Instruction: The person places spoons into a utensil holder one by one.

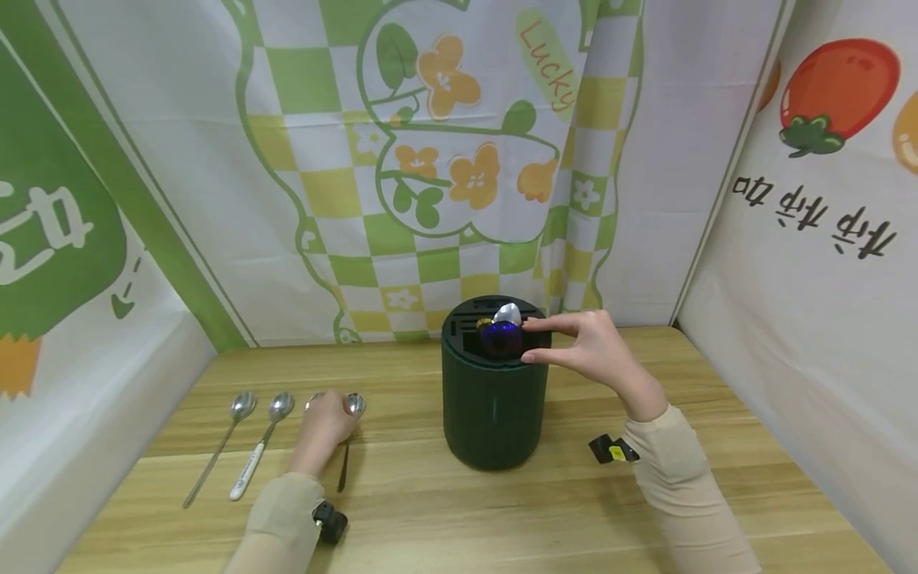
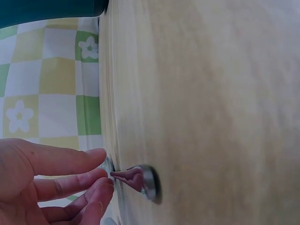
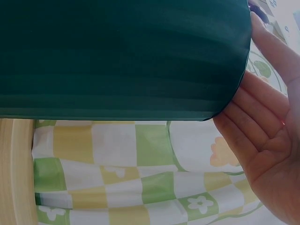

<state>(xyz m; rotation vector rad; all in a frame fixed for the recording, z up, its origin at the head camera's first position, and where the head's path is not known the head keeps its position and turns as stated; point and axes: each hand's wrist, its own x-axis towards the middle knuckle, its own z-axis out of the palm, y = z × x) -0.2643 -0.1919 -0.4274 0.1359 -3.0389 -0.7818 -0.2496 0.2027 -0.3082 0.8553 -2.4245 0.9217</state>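
My left hand (image 1: 330, 418) is over the spoons at the left of the table, its thumb and fingers pinching a shiny spoon (image 1: 355, 404) near the bowl. In the left wrist view a silver spoon bowl (image 2: 149, 183) shows just beyond the fingertips. Another spoon bowl (image 1: 313, 399) is partly hidden behind this hand. At the dark green ribbed holder (image 1: 493, 414), my right hand (image 1: 591, 351) has thumb and forefinger stretched out across the rim. Right by those fingertips, a purple-blue spoon bowl (image 1: 500, 341), a silver one (image 1: 508, 313) and a gold one (image 1: 484, 323) stick out of the holder's top.
Two more spoons lie at the far left, one all metal (image 1: 215, 458) and one with a white handle (image 1: 251, 469). The wooden table (image 1: 445, 526) meets a patterned cloth wall (image 1: 459, 263) behind the holder, with cloth walls at both sides.
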